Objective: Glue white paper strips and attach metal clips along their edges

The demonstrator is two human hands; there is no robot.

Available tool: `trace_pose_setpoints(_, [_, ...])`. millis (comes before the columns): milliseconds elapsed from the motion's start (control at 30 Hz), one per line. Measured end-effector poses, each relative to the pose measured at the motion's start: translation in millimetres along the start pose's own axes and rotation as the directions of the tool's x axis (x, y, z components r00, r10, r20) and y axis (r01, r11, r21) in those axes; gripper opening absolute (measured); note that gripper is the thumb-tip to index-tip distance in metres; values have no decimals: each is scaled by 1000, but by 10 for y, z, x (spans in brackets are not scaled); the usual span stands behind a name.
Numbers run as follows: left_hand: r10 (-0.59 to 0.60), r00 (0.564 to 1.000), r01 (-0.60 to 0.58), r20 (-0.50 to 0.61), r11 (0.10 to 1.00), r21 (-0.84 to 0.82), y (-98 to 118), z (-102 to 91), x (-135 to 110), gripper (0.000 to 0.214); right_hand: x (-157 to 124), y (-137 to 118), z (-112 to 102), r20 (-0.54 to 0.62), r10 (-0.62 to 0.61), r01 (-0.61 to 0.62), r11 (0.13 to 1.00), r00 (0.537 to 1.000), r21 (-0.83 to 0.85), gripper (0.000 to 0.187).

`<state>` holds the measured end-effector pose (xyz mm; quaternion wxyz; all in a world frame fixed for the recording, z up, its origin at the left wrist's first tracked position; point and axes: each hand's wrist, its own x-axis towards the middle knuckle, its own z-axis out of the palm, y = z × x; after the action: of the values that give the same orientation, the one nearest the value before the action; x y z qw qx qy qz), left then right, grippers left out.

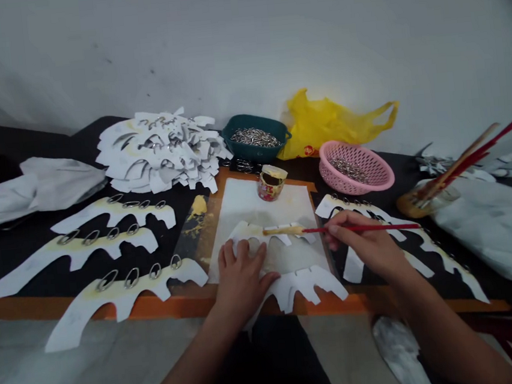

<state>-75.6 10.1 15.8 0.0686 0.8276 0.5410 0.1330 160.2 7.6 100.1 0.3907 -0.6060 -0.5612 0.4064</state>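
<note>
Your left hand [242, 284] lies spread on a white card cut-out [264, 281], fingers fanned and pressing down, pinching nothing. That open grip is all that pins the piece to the paper sheet [257, 201]. If the pressure eases or the paste makes the card slide, the piece could shift under the stroke, and any yellowish paste reaching your fingers could smear onto clean card.

Your right hand [360, 242] holds a red-handled flat brush [359, 228] in a closed, pen-like pinch between thumb and fingers. Its pale, paste-laden bristles lie at the far edge of the cut-out, though whether they press on it is hard to tell from this view. A loaded brush could drip onto the sheet or leave a thick patch.

The small paste tin [273, 182] stands just beyond the brush, so a wide swing could catch and tip it. Your right forearm also passes close above the ringed cut-outs [406, 244] on the right, where a low wrist could drag them out of line. The near end of the cut-out reaches past the sheet towards the orange edge of the tabletop [158, 306], so it has little support there.
</note>
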Motion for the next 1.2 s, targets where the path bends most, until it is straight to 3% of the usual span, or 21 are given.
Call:
trace_pose_setpoints(67, [0,1000,0,-8,1000,6,-2,6,-2,54,-1,-47,29,-21,-6,6,1000,1000,1,20])
trace_pose_setpoints(200, [1,1000,-1,-11,1000,13,2,-5,2,53,-6,-152,88,55,-28,32,997,998,-75,18])
trace_pose_setpoints(467, [-2,1000,2,-3,1000,18,12,-5,3,53,-94,-95,-101,-5,-62,59,971,998,-232,16])
trace_pose_setpoints(867, [-20,1000,20,0,1000,-5,18,-19,9,52,-96,-73,-77,18,-51,53,981,999,-189,16])
trace_pose_setpoints(1200, [-35,999,35,0,999,-20,39,-41,31,51,-80,-77,-88,-66,-21,17,998,998,-59,15])
